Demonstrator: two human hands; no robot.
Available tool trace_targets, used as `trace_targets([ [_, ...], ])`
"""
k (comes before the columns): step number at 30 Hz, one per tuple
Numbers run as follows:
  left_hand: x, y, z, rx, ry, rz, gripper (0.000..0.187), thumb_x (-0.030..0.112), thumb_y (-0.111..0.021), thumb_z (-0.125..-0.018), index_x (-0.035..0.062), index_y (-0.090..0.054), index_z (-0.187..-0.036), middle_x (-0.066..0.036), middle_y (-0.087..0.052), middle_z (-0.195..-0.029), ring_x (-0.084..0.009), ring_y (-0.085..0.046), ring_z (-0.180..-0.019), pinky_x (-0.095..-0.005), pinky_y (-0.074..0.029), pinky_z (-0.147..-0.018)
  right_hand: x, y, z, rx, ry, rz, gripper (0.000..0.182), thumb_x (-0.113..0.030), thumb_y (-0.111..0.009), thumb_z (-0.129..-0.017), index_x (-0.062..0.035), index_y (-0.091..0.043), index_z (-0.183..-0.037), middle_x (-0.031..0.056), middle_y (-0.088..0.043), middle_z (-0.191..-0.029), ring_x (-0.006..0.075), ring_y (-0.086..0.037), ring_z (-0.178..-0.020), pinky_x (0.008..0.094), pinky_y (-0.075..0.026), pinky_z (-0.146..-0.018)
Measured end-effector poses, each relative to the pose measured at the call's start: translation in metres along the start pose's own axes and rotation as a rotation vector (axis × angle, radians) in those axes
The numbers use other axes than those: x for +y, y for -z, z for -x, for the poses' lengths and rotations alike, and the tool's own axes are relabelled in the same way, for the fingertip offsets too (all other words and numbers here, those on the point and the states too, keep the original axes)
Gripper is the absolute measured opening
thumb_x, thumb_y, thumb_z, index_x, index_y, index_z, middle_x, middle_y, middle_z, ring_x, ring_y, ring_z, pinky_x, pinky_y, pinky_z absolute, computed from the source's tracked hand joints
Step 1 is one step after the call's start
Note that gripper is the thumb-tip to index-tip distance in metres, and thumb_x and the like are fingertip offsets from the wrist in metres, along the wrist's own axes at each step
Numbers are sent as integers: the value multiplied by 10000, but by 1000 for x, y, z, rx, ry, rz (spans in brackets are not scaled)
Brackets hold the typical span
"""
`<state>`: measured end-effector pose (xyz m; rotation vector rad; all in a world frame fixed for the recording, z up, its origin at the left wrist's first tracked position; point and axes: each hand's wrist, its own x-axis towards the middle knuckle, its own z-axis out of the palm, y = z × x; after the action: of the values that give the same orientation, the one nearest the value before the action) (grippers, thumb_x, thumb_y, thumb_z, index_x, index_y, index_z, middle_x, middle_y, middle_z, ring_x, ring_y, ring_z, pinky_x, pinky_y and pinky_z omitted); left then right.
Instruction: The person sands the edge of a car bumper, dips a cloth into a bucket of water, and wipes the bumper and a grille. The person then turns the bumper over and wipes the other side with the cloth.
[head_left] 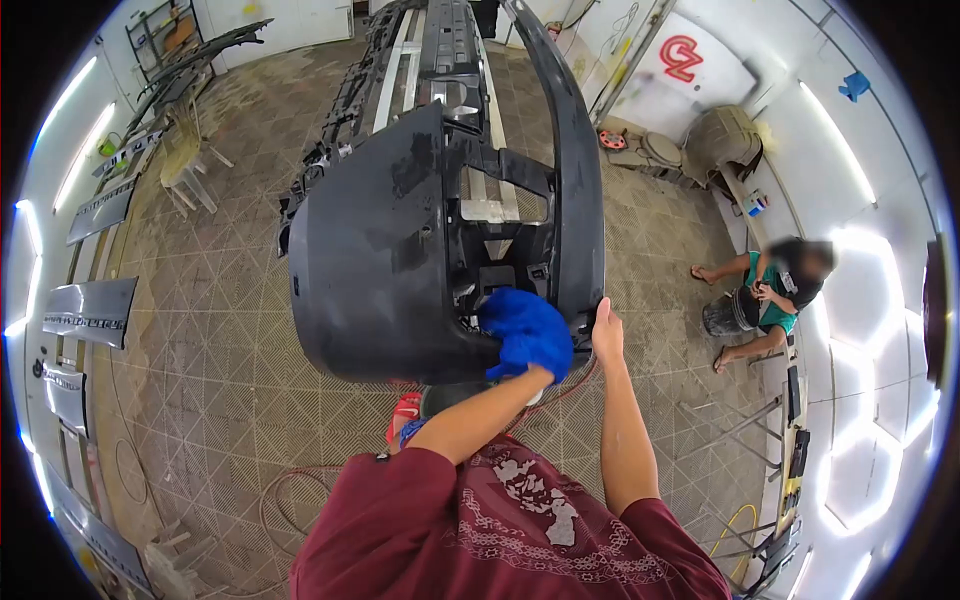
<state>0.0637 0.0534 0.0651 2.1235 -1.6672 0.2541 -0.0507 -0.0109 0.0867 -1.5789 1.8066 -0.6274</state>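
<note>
A large dark grey car bumper (370,270) stretches away in front of me, with patchy black areas on its left part and openings in the middle. My left hand (541,374) is wrapped in a bunched blue cloth (525,332), pressed against the bumper's near inner corner beside the opening. The cloth hides most of its fingers. At the bumper's right edge, my right hand (607,337) grips the near end, thumb up and the other fingers mostly out of sight.
Under the bumper stands a light-coloured frame (490,209). A person (790,280) sits at the right beside a black bucket (731,312). Painted panels (90,310) line the left wall, near a plastic chair (190,165). A red hose (290,500) lies on the tiled floor.
</note>
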Motion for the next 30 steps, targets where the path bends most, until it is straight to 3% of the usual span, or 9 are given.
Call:
trace_targets([
  [3, -12, 3, -1, -14, -74, -9, 391, 344, -610, -915, 91, -687, -1204, -132, -707, -1138, -311, -671, -1037, -441, -532, -895, -2, 2, 2, 32, 26, 22, 815, -628, -295, -1076, 67, -687, -1237, 316, -694, -1206, 479, -622, -1205, 490, -448, -1055],
  [9, -32, -9, -88, -51, -139, 187, 389, 339, -595, -936, 84, -680, -1217, -133, -705, -1143, -307, -670, -1039, -439, -532, -896, 0, 5, 2, 12, 33, 92, 826, -630, -279, -1081, 76, -663, -1270, 323, -684, -1233, 485, -602, -1241, 481, -440, -1064],
  [15, -46, 21, -67, 65, -185, -91, 387, 334, -580, -957, 76, -673, -1229, -134, -702, -1148, -303, -668, -1040, -437, -531, -897, -5, -8, 7, 64, -15, 107, 814, -624, -261, -1084, 56, -651, -1304, 335, -648, -1298, 492, -568, -1287, 494, -421, -1095],
  [22, -32, 9, -134, -7, -137, 130, 385, 329, -562, -981, 66, -665, -1243, -134, -699, -1153, -299, -667, -1042, -434, -530, -899, -7, -4, 19, 85, -41, 88, 813, -619, -242, -1084, 43, -637, -1343, 331, -629, -1334, 502, -538, -1318, 515, -403, -1120],
  [30, -63, 22, -66, 74, -168, -169, 383, 322, -542, -1008, 56, -656, -1259, -135, -696, -1159, -294, -665, -1044, -431, -529, -900, -6, -3, 9, 47, 12, 77, 814, -622, -238, -1082, 37, -623, -1365, 340, -630, -1322, 512, -534, -1314, 514, -395, -1127],
])
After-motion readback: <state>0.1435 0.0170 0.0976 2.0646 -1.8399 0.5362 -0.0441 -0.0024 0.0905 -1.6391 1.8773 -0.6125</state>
